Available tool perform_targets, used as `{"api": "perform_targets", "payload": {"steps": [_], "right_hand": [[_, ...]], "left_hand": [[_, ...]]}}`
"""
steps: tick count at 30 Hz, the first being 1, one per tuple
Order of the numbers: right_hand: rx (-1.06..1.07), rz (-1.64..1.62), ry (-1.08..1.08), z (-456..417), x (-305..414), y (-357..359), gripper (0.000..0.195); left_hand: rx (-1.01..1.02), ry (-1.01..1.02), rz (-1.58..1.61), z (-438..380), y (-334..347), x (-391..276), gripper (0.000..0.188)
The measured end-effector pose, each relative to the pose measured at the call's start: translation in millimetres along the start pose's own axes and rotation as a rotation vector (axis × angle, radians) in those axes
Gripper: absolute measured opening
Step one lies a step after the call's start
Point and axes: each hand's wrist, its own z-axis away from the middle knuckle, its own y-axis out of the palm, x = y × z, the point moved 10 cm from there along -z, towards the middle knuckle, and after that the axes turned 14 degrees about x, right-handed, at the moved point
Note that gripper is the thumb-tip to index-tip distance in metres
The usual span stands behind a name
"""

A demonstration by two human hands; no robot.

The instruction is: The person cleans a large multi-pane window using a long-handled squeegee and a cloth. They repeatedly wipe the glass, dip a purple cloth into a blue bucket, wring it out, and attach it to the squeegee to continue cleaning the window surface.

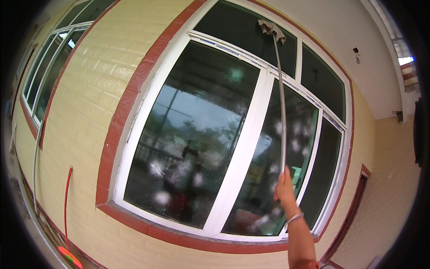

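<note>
My right hand (285,188), with a bangle at the wrist, is closed around the lower end of a long metal pole (281,101). A beige cloth (271,30) hangs at the pole's upper end, in front of the dark upper window pane (242,33); whether it touches the glass I cannot tell. Behind my hand is the right sliding pane (262,188) of a white-framed window (235,148). Whitish, cloudy spots mark this glass and the large left pane (195,134). My left hand is out of view.
Red tile trim (124,117) borders the window on a yellow tiled wall (90,111). At the left, a red-handled broom (68,205) and a pale pole (36,168) lean on the wall. A bulb (358,60) hangs from the ceiling; a doorway (352,208) is at right.
</note>
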Motion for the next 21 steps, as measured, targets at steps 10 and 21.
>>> {"api": "perform_targets", "payload": {"steps": [10, 21], "right_hand": [[0.063, 0.001, 0.019, 207, -143, 107, 0.048], [0.084, -0.035, -0.125, -70, 136, 75, 0.041]], "left_hand": [[0.079, 0.041, -0.088, 3, -6, 41, 0.027], [-0.108, -0.09, 0.078, 46, -49, 49, 0.023]]}}
